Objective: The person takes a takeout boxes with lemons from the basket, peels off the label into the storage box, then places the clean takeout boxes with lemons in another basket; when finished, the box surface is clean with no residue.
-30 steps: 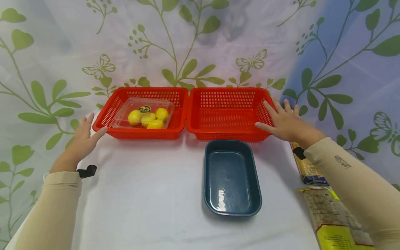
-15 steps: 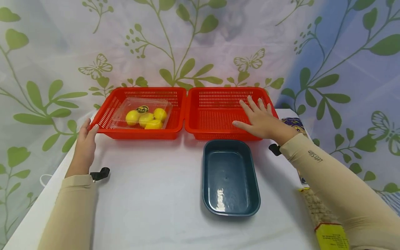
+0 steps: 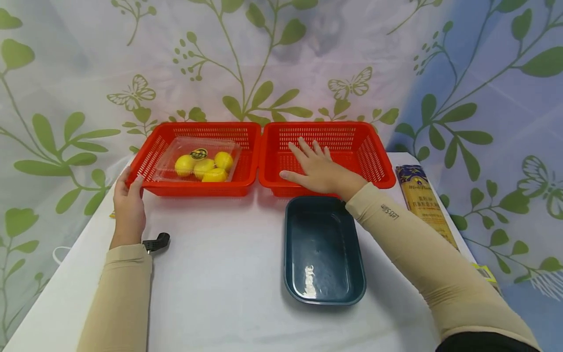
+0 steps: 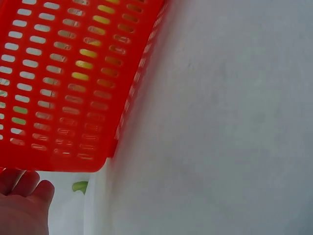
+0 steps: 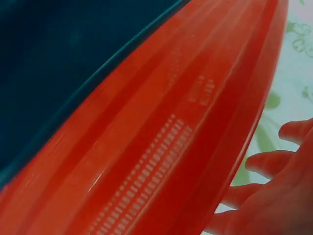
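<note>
Two red slotted plastic baskets stand side by side at the back of the table. In the left basket (image 3: pixel 198 188) lies a clear plastic box (image 3: pixel 169 159) with several lemons (image 3: pixel 204 167) under a round black label. My left hand (image 3: pixel 129 210) is at that basket's front left corner, thumb and fingertips right at the rim, fingers loosely bent. In the left wrist view, its fingertips (image 4: pixel 44 190) show just below the rim. My right hand (image 3: pixel 323 172) is over the right basket (image 3: pixel 374 154), palm down with fingers spread, holding nothing.
A dark blue rectangular dish (image 3: pixel 323 249) sits in front of the right basket, partly beneath my right wrist. A gold and blue packet (image 3: pixel 424 200) lies along the table's right side, with another yellow-edged bag (image 3: pixel 486 274) nearer. A leaf-patterned curtain (image 3: pixel 281 63) hangs behind.
My right hand has moved left from the right basket's outer side to over its front left part. My left hand has come in to the left basket's front corner. The baskets stay in place.
</note>
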Tool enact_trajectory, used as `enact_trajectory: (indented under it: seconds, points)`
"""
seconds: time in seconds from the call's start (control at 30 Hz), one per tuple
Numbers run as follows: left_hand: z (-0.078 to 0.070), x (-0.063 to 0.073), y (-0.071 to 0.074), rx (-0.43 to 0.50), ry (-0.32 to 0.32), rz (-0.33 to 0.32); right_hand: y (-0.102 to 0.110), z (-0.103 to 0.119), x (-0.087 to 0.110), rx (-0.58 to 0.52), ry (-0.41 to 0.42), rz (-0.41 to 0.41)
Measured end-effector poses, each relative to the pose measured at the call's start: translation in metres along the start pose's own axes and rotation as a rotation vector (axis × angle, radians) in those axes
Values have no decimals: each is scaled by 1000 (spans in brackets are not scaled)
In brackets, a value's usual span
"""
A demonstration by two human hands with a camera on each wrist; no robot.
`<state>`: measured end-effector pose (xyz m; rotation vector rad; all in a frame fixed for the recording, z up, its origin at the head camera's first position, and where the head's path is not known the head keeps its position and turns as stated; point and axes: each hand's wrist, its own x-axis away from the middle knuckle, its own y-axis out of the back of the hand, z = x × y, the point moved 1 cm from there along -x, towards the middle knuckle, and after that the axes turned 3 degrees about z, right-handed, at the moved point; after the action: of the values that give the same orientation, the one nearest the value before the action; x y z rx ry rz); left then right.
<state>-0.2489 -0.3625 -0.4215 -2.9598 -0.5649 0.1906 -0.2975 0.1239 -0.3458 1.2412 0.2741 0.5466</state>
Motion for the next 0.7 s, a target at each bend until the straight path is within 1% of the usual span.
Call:
enact_trajectory:
  seconds: [0.1, 0.3, 0.5, 0.7]
  points:
    - [3, -1, -3, -3, 17, -18, -4, 16, -12, -22, 30, 1]
    - [8, -3, -3, 24, 1, -39, -11, 44, -30, -64, 72, 19]
    - [13, -5, -1, 2, -7, -45, -16, 68, -47, -85, 105, 50]
    - [18, -7, 1, -26, -6, -65, -23, 96, -65, -156, 149, 93]
